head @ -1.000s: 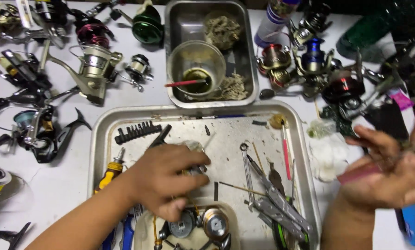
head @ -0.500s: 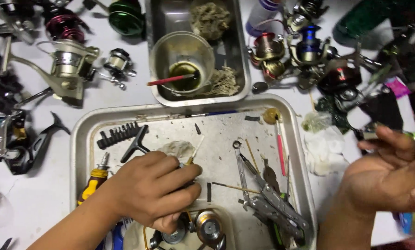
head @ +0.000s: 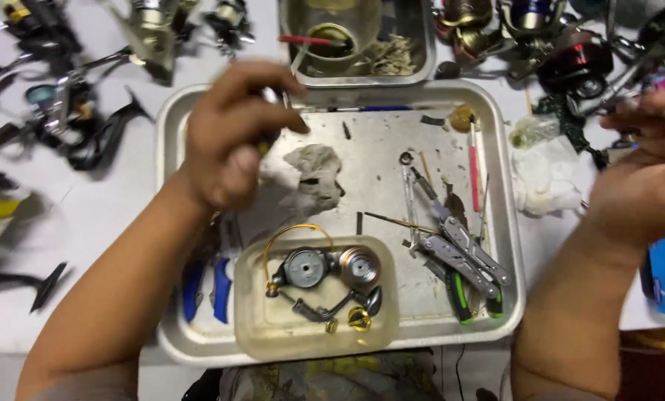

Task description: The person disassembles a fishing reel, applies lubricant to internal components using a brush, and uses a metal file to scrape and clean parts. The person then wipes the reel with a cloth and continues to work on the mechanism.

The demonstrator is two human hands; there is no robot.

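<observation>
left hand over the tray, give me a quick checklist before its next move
1. Left hand grip: fingers pinched on a small tool, blurred; cannot tell how firm.
2. Rag within reach: lies on the tray just beside that hand; ok.
3. Reel parts in the tub: gathered inside, none on the rim; ok.
4. Pliers: lying flat, apart from both hands; ok.
5. Right hand: off the tray's right edge, blurred; what it holds, cannot tell.
6. Room around the tray: crowded with reels; not ok.
</observation>
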